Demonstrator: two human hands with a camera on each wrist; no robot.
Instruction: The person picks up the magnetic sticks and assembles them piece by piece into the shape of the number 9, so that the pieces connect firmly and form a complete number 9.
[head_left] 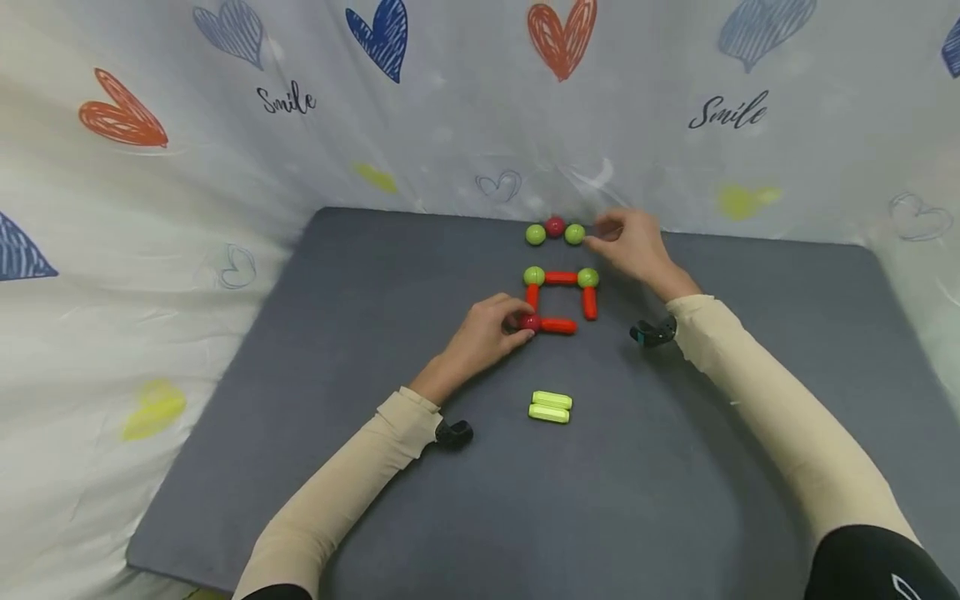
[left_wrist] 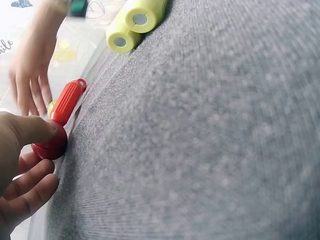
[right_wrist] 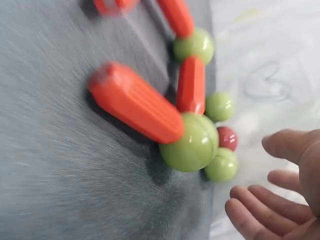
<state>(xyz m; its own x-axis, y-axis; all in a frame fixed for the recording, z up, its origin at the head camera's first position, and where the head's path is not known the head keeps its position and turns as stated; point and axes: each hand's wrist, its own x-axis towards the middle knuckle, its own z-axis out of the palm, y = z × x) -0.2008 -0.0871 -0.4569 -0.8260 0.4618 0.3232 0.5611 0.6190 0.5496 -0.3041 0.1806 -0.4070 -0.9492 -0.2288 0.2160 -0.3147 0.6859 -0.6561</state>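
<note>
My left hand [head_left: 486,337] pinches a red ball [head_left: 531,323] between thumb and fingers. That ball is the near left corner of a frame of red rods and balls; a red rod [head_left: 558,326] runs right from it. Another rod [head_left: 532,296] goes back to a green ball [head_left: 534,277], and a far rod [head_left: 562,277] reaches a second green ball [head_left: 588,277]. From there a rod [head_left: 590,303] points toward me, its near end free. My right hand [head_left: 633,246] has thumb and fingers apart, fingertips right beside a loose green ball [head_left: 575,234].
Beside that ball, a red ball [head_left: 555,227] and another green ball [head_left: 536,234] sit at the far edge of the grey table [head_left: 360,350]. Two yellow-green rods [head_left: 551,400] lie side by side nearer me. A white printed curtain [head_left: 450,117] hangs behind the table.
</note>
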